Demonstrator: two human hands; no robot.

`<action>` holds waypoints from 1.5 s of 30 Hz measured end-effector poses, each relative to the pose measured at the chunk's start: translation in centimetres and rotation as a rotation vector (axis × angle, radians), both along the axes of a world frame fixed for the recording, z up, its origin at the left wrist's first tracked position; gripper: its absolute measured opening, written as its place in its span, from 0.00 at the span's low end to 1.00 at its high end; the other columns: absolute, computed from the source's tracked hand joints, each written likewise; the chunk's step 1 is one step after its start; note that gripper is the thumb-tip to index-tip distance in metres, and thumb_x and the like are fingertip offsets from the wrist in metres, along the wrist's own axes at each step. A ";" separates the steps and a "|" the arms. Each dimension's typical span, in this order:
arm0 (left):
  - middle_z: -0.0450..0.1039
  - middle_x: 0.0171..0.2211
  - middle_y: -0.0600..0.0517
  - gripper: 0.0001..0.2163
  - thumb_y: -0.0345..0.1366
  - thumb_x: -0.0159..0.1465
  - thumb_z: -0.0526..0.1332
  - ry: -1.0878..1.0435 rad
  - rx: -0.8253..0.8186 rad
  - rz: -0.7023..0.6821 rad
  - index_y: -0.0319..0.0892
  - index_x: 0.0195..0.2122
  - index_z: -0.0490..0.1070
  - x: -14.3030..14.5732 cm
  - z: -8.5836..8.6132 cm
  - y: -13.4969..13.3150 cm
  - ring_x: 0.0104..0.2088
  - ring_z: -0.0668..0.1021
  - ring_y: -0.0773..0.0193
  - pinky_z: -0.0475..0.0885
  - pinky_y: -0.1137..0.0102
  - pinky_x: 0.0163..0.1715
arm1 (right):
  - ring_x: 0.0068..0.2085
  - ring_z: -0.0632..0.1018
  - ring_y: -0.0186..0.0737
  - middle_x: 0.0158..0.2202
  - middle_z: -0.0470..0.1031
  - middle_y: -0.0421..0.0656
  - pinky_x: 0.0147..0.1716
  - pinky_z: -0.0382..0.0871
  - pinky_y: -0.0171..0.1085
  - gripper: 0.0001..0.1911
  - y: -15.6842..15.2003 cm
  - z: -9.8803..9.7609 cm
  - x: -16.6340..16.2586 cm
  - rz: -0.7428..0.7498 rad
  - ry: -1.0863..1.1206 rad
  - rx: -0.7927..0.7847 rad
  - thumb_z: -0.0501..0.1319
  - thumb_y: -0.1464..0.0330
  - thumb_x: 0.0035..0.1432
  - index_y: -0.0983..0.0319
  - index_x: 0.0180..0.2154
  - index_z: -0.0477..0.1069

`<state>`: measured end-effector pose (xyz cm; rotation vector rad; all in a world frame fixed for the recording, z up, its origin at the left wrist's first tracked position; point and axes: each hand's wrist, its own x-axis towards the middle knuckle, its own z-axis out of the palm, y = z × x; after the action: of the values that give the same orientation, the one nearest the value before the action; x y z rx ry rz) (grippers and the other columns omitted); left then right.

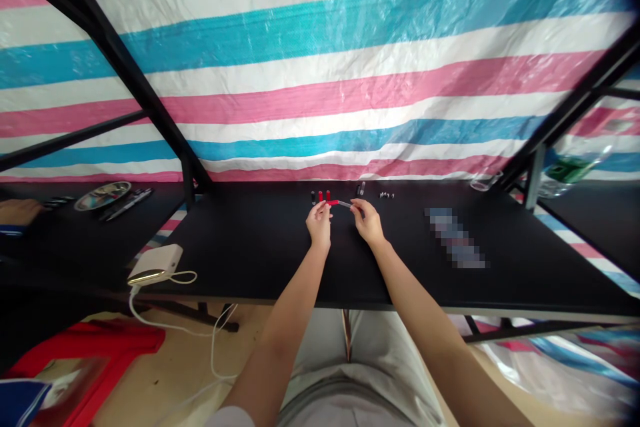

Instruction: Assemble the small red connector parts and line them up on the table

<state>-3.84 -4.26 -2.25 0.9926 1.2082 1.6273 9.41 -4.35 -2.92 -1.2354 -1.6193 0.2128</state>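
Note:
My left hand (pixel 320 221) pinches a small red tube-shaped piece (pixel 333 203), which looks like a pen part. Between the fingers of my right hand (pixel 367 219) is a slim, pale see-through tube (pixel 344 204). The two pieces meet end to end at a slight angle, above the black table; whether they are joined I cannot tell. Just beyond my left hand stand a black cap-like piece (pixel 313 198) and two red ones (pixel 321 196). Farther back are a dark and a pale short piece (pixel 361 188), with several small silvery bits (pixel 387 195) to their right.
A white power bank (pixel 156 264) with a cable sits at the black table's (pixel 240 247) left edge. A pixelated patch (pixel 456 238) lies to the right. A clear cup (pixel 485 180) and black frame posts (pixel 167 127) stand behind. Another person's hand (pixel 20 212) rests at far left.

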 end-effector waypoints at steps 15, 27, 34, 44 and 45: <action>0.68 0.48 0.46 0.25 0.33 0.56 0.59 0.176 0.003 -0.347 0.49 0.55 0.60 0.2 0.6 -0.7 0.35 0.75 0.66 0.67 0.77 0.25 | 0.38 0.74 0.40 0.36 0.75 0.44 0.41 0.66 0.41 0.14 -0.1 -0.1 -0.1 -0.010 -0.011 0.013 0.53 0.61 0.57 0.60 0.43 0.68; 0.69 0.44 0.45 0.18 0.35 0.56 0.57 0.034 0.060 -0.139 0.42 0.48 0.66 0.0 0.6 -0.5 0.30 0.75 0.68 0.63 0.78 0.20 | 0.32 0.72 0.39 0.28 0.73 0.40 0.32 0.64 0.37 0.05 2.4 -0.1 -1.0 -0.142 -0.112 -0.219 0.60 0.66 0.47 0.60 0.29 0.71; 0.70 0.35 0.49 0.13 0.36 0.52 0.57 -0.147 -0.052 0.052 0.38 0.38 0.67 -0.6 0.4 0.3 0.21 0.71 0.74 0.59 0.79 0.17 | 0.31 0.73 0.36 0.27 0.73 0.38 0.31 0.60 0.35 0.05 4.8 1.0 -2.6 -0.212 -0.129 -0.491 0.62 0.66 0.46 0.60 0.27 0.69; 0.69 0.28 0.52 0.11 0.35 0.50 0.57 -0.177 -0.073 0.037 0.38 0.35 0.66 -0.5 0.6 0.3 0.19 0.70 0.74 0.57 0.78 0.16 | 0.39 0.73 0.37 0.34 0.75 0.41 0.37 0.60 0.35 0.08 6.0 1.2 -4.5 -0.205 -0.328 -0.560 0.59 0.63 0.52 0.60 0.33 0.70; 0.69 0.28 0.53 0.11 0.35 0.50 0.57 -0.178 -0.078 0.039 0.38 0.35 0.66 -0.5 0.6 0.3 0.19 0.70 0.74 0.57 0.78 0.16 | 0.40 0.73 0.38 0.35 0.75 0.41 0.37 0.60 0.36 0.09 6.0 1.3 -4.5 -0.203 -0.348 -0.575 0.59 0.62 0.52 0.60 0.34 0.70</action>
<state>-4.35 -3.93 -1.65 0.7633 1.1670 1.6489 4.88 1.69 -1.57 -1.9540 -1.7723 0.3676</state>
